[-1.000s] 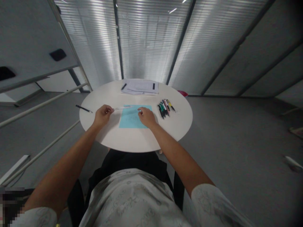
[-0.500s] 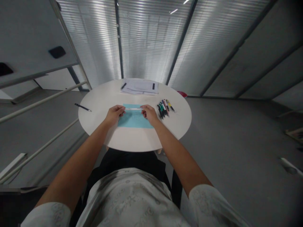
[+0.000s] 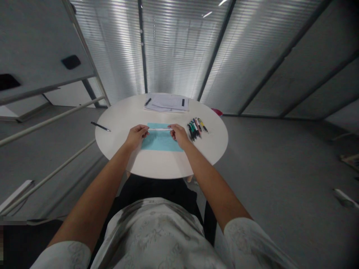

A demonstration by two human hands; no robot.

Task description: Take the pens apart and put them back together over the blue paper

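**Apparently mid-job: both ends gripped, not yet let go**

Blinds [image 3: 171,56] along far side; grey floor [image 3: 275,164]. White oval-looking table [image 3: 162,164]. Blue sheet [image 3: 161,144] mid-table, papers [image 3: 167,104] at far edge. Left hand [image 3: 135,136] and right hand [image 3: 180,136] both pinching; pens [image 3: 195,129] bunched to the right. Between the hands, thin pale strip [image 3: 159,129] across sheet's far part; touching it, cannot tell. Pick-up looks done, putting down not. Lone black pen [image 3: 100,126] juts past left edge.

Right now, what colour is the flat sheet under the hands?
The sheet is light blue; the head view shows it best.
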